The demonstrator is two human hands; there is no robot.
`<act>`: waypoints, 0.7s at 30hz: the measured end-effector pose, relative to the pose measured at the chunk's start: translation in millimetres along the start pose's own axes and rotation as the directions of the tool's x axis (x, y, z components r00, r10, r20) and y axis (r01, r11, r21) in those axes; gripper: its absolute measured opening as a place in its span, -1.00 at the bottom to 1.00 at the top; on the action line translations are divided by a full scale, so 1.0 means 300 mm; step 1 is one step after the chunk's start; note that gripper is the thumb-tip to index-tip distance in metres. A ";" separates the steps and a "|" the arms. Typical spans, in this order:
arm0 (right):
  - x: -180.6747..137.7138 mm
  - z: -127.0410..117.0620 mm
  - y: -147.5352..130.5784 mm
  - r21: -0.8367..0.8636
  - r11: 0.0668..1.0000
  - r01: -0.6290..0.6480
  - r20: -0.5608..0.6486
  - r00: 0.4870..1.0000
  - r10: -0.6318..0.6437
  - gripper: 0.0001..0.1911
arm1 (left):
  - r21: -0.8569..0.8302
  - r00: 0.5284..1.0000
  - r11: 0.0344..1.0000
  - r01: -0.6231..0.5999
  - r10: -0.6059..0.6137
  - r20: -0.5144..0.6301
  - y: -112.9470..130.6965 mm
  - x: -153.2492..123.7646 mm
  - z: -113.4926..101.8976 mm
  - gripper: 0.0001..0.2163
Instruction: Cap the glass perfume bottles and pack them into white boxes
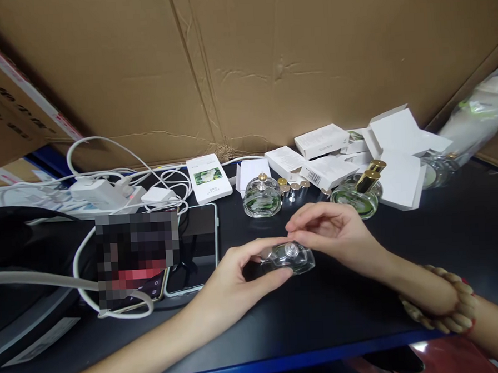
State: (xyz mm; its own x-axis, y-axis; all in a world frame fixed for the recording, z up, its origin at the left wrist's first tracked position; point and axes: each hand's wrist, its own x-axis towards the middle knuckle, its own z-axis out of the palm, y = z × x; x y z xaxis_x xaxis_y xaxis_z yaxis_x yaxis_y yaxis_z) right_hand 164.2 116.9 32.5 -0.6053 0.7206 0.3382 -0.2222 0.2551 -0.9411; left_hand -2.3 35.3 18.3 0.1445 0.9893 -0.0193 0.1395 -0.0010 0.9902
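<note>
My left hand (241,276) grips a clear glass perfume bottle (305,260) by its sides, low over the black tabletop. The bottle's round neck fitting points up toward me and carries no cap. Close above the bottle's far edge, my right hand (330,229) has its thumb and fingers pinched together; whatever lies between the fingertips is too small or hidden to make out. Behind my hands stands another perfume bottle (262,200) with a gold nozzle. Beside it are several small gold and silver caps (295,191). To the right is a third bottle (353,197) with taller gold caps (368,180) by it.
White cartons (322,142) and opened boxes (396,134) are heaped at the back right, near a plastic bag (478,107). A white box with a flower picture (209,177) lies at the back. Phones (194,250), chargers (97,194) and looping cables crowd the left.
</note>
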 end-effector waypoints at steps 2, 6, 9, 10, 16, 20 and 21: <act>-0.001 0.003 0.012 -0.050 0.999 -0.021 0.006 1.000 0.021 -0.83 | -0.002 1.000 1.000 0.002 -0.002 0.017 -0.004 0.005 0.001 -0.66; 0.012 -0.005 0.044 -0.138 0.988 -0.074 -0.080 0.995 0.063 -0.90 | -0.019 1.000 1.000 -0.020 0.020 0.005 -0.015 0.026 -0.011 -0.63; 0.030 -0.022 0.068 -0.206 0.971 -0.117 -0.166 0.983 0.083 -0.91 | 0.046 0.998 0.997 -0.063 0.062 0.014 -0.018 0.039 -0.020 -0.64; 0.036 -0.028 0.074 -0.232 0.965 -0.124 -0.190 0.978 0.080 -0.91 | 0.073 0.997 0.994 -0.079 0.078 0.016 -0.018 0.040 -0.020 -0.66; 0.040 -0.036 0.060 -0.317 0.948 -0.033 -0.371 0.924 -0.092 -0.92 | 0.224 0.967 0.948 -0.228 0.247 -0.064 -0.005 0.025 -0.012 -0.65; 0.027 -0.030 0.038 -0.388 0.920 0.059 -0.323 0.926 -0.195 -0.95 | 0.381 0.854 0.838 -0.392 0.485 -0.189 0.067 0.002 -0.088 -0.78; 0.025 -0.030 0.038 -0.402 0.913 0.069 -0.300 0.932 -0.202 -0.95 | 0.419 0.871 0.814 -0.402 0.482 -0.100 0.091 -0.005 -0.114 -0.82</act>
State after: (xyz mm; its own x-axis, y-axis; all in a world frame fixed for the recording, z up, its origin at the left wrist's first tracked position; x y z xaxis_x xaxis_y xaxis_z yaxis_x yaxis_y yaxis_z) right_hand 163.9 131.0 24.5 -0.2897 0.8138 0.5037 0.0625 0.5413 -0.8385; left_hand -32.1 38.7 50.1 0.0954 0.8753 0.4741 0.4663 -0.4601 0.7556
